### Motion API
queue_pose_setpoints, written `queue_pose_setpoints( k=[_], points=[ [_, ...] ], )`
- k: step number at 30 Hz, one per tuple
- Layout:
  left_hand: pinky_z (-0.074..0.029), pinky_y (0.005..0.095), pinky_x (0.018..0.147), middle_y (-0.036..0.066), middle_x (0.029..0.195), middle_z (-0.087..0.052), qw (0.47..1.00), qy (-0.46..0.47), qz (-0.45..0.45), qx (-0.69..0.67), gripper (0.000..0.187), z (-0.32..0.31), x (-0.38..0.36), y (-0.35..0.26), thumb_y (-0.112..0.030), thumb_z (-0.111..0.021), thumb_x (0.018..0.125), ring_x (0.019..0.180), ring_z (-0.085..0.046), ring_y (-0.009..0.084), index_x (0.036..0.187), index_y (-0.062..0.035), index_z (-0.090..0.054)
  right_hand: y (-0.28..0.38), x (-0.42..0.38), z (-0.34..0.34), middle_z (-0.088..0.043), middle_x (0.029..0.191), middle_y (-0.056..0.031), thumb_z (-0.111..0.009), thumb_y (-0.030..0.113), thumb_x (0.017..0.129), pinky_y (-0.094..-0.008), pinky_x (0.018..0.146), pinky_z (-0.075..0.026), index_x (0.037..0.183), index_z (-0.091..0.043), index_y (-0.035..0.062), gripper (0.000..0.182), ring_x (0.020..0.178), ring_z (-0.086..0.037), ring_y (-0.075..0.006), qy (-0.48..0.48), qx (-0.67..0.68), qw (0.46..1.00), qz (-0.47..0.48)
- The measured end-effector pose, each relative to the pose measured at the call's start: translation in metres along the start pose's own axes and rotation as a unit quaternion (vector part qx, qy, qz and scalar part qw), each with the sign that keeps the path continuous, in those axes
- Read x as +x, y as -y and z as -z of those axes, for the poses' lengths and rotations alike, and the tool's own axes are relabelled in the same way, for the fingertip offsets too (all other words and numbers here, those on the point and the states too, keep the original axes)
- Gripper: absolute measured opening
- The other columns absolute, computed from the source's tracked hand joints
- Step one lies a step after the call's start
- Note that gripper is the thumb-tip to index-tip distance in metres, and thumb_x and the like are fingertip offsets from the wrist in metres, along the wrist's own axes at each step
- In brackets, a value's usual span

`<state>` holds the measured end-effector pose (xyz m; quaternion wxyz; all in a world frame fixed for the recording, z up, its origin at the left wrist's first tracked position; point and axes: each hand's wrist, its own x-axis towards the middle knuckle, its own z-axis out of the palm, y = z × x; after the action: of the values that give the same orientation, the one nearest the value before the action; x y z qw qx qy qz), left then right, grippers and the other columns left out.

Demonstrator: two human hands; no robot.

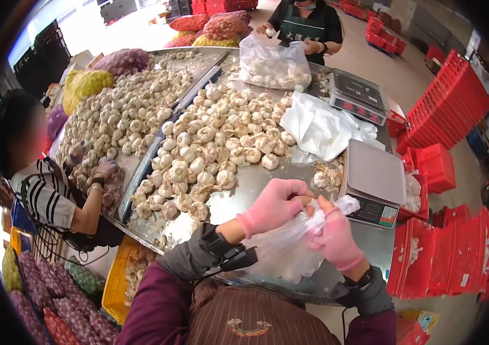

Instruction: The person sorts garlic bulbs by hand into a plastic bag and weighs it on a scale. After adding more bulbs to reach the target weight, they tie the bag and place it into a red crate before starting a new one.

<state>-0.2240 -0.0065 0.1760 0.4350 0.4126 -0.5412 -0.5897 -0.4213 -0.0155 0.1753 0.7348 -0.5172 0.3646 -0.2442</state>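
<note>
Both my hands wear pink gloves with bare fingertips. My left hand (276,207) pinches the gathered neck of a translucent plastic bag (282,253). On the other side of that neck, my right hand (336,236) is closed around it, with white bunched plastic sticking out past the fingers. The bag hangs over the table's near edge; its contents are too blurred to make out. A heap of garlic bulbs (213,138) spreads over the metal table beyond my left hand. Just past my right hand stands a digital scale (374,178) with a bare grey plate.
A stack of white plastic bags (319,126) lies by a second scale (359,95). Opposite, a person holds a garlic bulb near a filled bag (273,63). Another person at left handles garlic. Red crates (443,253) stand right, a yellow crate (119,282) lower left.
</note>
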Motion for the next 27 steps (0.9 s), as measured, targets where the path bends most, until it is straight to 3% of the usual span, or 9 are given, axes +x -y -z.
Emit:
queue_pose_setpoints(
  k=[1, 3, 6, 10, 12, 17, 18, 24, 27],
  points=[
    [-0.046, 0.0249, 0.063, 0.004, 0.092, -0.063, 1.0, -0.009, 0.005, -0.006, 0.022, -0.005, -0.006, 0.001, -0.012, -0.059, 0.091, 0.076, -0.061, 0.0124, 0.108, 0.0015, -0.061, 0.004, -0.001, 0.005, -0.055, 0.084, 0.0026, -0.047, 0.007, 0.093, -0.0175, 0.054, -0.042, 0.131, -0.047, 0.0034, 0.038, 0.067, -0.051, -0.0026, -0.04, -0.083, 0.996, -0.015],
    [-0.046, 0.0276, 0.065, 0.006, 0.083, -0.061, 0.839, -0.052, -0.345, 0.418, 0.021, -0.018, -0.018, -0.01, -0.013, -0.064, 0.085, 0.079, -0.062, 0.0188, 0.103, -0.0008, -0.063, 0.025, 0.006, 0.016, -0.057, 0.082, 0.0017, -0.055, 0.008, 0.088, -0.021, 0.057, -0.045, 0.117, -0.056, 0.0012, 0.03, 0.068, -0.053, -0.0047, 0.107, 0.028, 0.994, -0.027],
    [-0.047, 0.0316, 0.081, 0.009, 0.091, -0.062, 0.88, -0.085, -0.396, 0.248, 0.031, -0.027, -0.026, -0.028, -0.025, -0.065, 0.087, 0.088, -0.06, 0.0198, 0.109, -0.003, -0.062, 0.033, -0.004, 0.016, -0.058, 0.08, -0.003, -0.063, 0.011, 0.08, -0.0263, 0.06, -0.047, 0.099, -0.061, 0.0, 0.022, 0.066, -0.057, -0.0113, 0.178, -0.254, 0.929, 0.201],
    [-0.046, 0.0298, 0.084, 0.007, 0.098, -0.062, 0.995, 0.085, 0.048, -0.019, 0.027, -0.011, -0.005, 0.023, -0.024, -0.044, 0.1, 0.093, -0.058, 0.0174, 0.108, -0.0045, -0.061, 0.012, 0.012, 0.028, -0.059, 0.102, -0.0097, -0.065, 0.016, 0.075, -0.0337, 0.063, -0.05, 0.097, -0.062, 0.0036, 0.026, 0.077, -0.061, -0.0256, 0.094, -0.699, 0.543, 0.455],
    [-0.047, 0.0296, 0.083, 0.005, 0.098, -0.063, 0.927, -0.036, 0.151, -0.34, 0.032, -0.028, -0.006, 0.03, -0.026, -0.042, 0.102, 0.091, -0.059, 0.0147, 0.107, -0.0007, -0.061, -0.005, 0.024, 0.034, -0.055, 0.112, -0.0091, -0.067, 0.016, 0.074, -0.036, 0.068, -0.049, 0.1, -0.061, 0.0039, 0.029, 0.086, -0.06, -0.0253, 0.086, -0.671, 0.57, 0.467],
    [-0.048, 0.032, 0.073, 0.008, 0.08, -0.062, 0.814, -0.078, 0.194, -0.542, 0.031, 0.012, 0.013, 0.07, -0.026, -0.043, 0.1, 0.076, -0.058, 0.0181, 0.09, -0.0017, -0.059, -0.063, 0.019, 0.046, -0.054, 0.096, -0.0093, -0.069, 0.014, 0.073, -0.0418, 0.08, -0.043, 0.093, -0.057, 0.0051, 0.025, 0.092, -0.054, -0.0287, -0.06, -0.581, 0.719, 0.378],
    [-0.048, 0.0344, 0.073, 0.004, 0.068, -0.052, 0.853, -0.126, 0.07, -0.502, 0.03, 0.049, 0.008, 0.121, -0.026, -0.044, 0.1, 0.064, -0.05, 0.0178, 0.081, -0.0054, -0.054, -0.077, 0.015, 0.052, -0.054, 0.094, -0.0091, -0.068, 0.014, 0.073, -0.043, 0.082, -0.042, 0.09, -0.056, 0.0057, 0.022, 0.09, -0.053, -0.0297, -0.108, -0.58, 0.73, 0.345],
    [-0.046, 0.0328, 0.064, 0.0, 0.062, -0.034, 0.902, -0.069, 0.138, -0.404, 0.027, 0.047, -0.004, -0.025, -0.017, -0.043, 0.098, 0.054, -0.037, 0.0143, 0.073, -0.0098, -0.039, -0.017, -0.054, 0.057, -0.051, 0.075, -0.008, -0.061, 0.013, 0.076, -0.0455, 0.084, -0.039, 0.076, -0.054, 0.0085, 0.008, 0.076, -0.051, -0.0304, -0.063, -0.564, 0.727, 0.386],
    [-0.042, 0.0296, 0.06, -0.002, 0.062, -0.032, 0.866, -0.183, 0.208, -0.417, 0.033, 0.12, -0.019, 0.105, -0.02, -0.038, 0.101, 0.053, -0.032, 0.0128, 0.07, -0.009, -0.038, -0.139, -0.06, 0.087, -0.052, 0.076, -0.0071, -0.056, 0.015, 0.085, -0.0424, 0.085, -0.041, 0.078, -0.053, 0.0055, 0.012, 0.076, -0.052, -0.0256, -0.165, -0.562, 0.786, 0.199]
  ],
)
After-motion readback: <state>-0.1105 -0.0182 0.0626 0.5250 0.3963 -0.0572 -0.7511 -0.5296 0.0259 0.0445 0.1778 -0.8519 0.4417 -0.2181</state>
